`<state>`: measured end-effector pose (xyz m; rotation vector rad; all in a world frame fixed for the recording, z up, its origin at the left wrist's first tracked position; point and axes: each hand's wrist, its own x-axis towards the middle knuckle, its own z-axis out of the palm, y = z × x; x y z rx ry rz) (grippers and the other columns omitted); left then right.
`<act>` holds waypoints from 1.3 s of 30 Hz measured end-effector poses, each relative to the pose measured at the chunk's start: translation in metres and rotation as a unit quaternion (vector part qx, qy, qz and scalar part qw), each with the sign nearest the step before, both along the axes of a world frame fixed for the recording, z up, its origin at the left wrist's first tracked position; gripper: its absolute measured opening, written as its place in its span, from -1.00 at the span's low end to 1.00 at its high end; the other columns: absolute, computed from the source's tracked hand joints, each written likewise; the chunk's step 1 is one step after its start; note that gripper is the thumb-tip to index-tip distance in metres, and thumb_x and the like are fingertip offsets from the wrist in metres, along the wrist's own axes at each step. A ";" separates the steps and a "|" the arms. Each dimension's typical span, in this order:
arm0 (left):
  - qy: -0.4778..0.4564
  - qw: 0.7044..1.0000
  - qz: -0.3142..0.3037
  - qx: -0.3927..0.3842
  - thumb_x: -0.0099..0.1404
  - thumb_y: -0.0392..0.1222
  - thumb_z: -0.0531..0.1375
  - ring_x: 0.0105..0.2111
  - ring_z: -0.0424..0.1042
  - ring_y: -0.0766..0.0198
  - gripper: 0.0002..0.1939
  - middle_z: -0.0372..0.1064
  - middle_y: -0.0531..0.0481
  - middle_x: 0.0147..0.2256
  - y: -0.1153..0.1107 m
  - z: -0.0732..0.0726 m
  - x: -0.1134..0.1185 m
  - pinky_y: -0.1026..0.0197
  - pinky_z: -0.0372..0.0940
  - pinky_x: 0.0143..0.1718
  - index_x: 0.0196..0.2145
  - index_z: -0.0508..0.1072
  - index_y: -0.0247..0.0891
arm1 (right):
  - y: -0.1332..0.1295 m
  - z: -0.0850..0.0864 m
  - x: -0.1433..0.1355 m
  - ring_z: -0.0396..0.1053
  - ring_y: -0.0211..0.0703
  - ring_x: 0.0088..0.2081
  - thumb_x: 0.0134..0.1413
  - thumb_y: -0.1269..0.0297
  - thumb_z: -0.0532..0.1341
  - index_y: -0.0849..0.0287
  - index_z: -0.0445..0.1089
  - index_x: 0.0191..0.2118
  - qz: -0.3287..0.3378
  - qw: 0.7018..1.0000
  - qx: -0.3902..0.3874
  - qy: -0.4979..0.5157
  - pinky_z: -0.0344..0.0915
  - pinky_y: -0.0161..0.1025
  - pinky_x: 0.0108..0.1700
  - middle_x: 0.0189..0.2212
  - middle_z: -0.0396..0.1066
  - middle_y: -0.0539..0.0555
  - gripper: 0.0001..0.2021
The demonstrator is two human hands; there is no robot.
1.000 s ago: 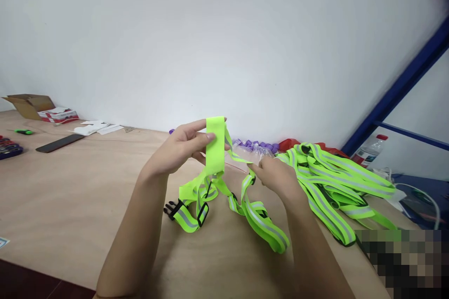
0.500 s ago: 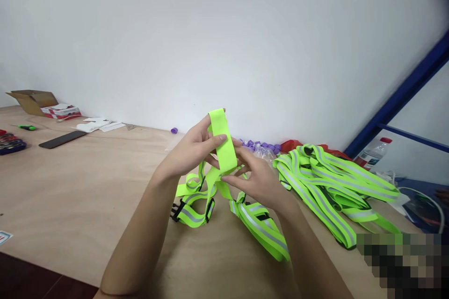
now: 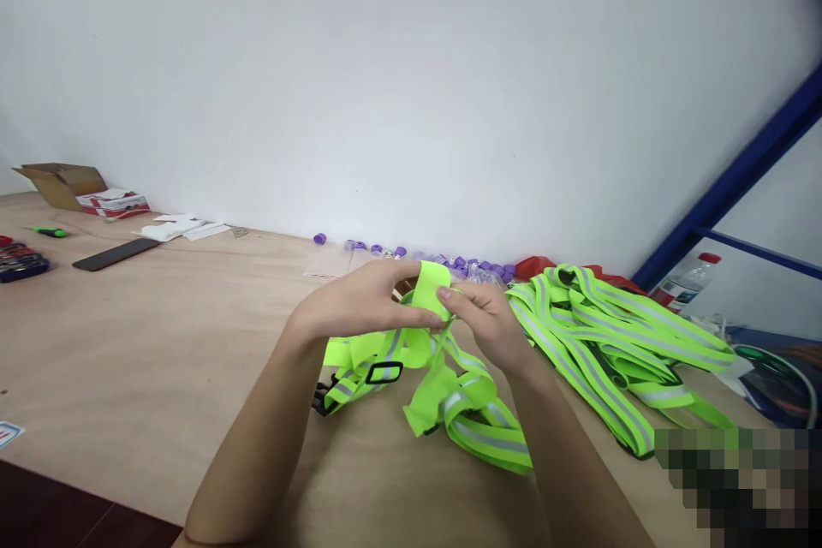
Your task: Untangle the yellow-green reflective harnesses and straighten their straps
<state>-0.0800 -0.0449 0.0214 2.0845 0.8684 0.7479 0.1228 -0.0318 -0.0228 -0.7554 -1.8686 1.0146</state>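
A neon yellow-green reflective strap [image 3: 434, 282] is folded into a flat loop between my two hands, above the table. My left hand [image 3: 366, 300] is closed on the loop from the left, thumb along its lower edge. From the right, my right hand [image 3: 485, 317] pinches the same loop, its thumb pressed on the band. Below, the rest of the strap lies loosely coiled with grey reflective stripes, a black slider buckle [image 3: 384, 372] and a black clip [image 3: 323, 395]. Some of my fingertips are hidden behind the band.
A pile of similar reflective straps [image 3: 604, 334] lies to the right, near a bottle [image 3: 687, 282] with a red cap. Purple pieces [image 3: 475, 267] line the wall. At left are a dark flat bar [image 3: 116, 254], white papers [image 3: 183, 228], and an open cardboard box [image 3: 61, 185].
Both hands have come down and slightly right with the strap. The longer upright fold is now a shorter loop, and a loose strap end hangs lower toward the table.
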 end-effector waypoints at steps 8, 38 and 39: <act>0.046 0.999 0.010 0.011 0.30 -0.16 0.19 -0.43 0.37 0.25 -0.87 0.41 0.03 -0.43 0.014 -0.007 -0.008 0.24 0.17 -0.44 -0.36 0.50 -0.22 | 0.006 0.008 0.022 0.45 0.04 -0.33 0.14 -0.02 0.21 0.07 0.36 -0.49 -0.047 0.985 -0.088 0.144 0.40 -0.07 -0.26 -0.48 0.44 0.10 -0.69; -0.536 0.834 0.120 0.050 0.27 -0.13 0.28 -0.39 0.38 0.43 -0.78 0.27 0.19 0.23 -0.004 0.013 -0.034 0.40 0.08 -0.67 -0.14 0.53 0.17 | -0.007 0.018 0.080 0.60 -0.09 -0.35 0.08 0.09 0.37 0.22 0.58 -0.27 0.179 0.961 -0.187 -0.099 0.52 -0.20 -0.27 -0.35 0.63 0.12 -0.73; -0.542 0.830 0.119 0.054 0.27 -0.15 0.29 -0.39 0.38 0.44 -0.81 0.29 0.21 0.22 -0.003 0.015 -0.039 0.40 0.10 -0.66 -0.17 0.54 0.16 | -0.007 0.018 0.087 0.60 -0.08 -0.38 0.07 0.06 0.37 0.23 0.58 -0.26 0.163 0.960 -0.200 -0.106 0.52 -0.20 -0.30 -0.37 0.63 0.13 -0.70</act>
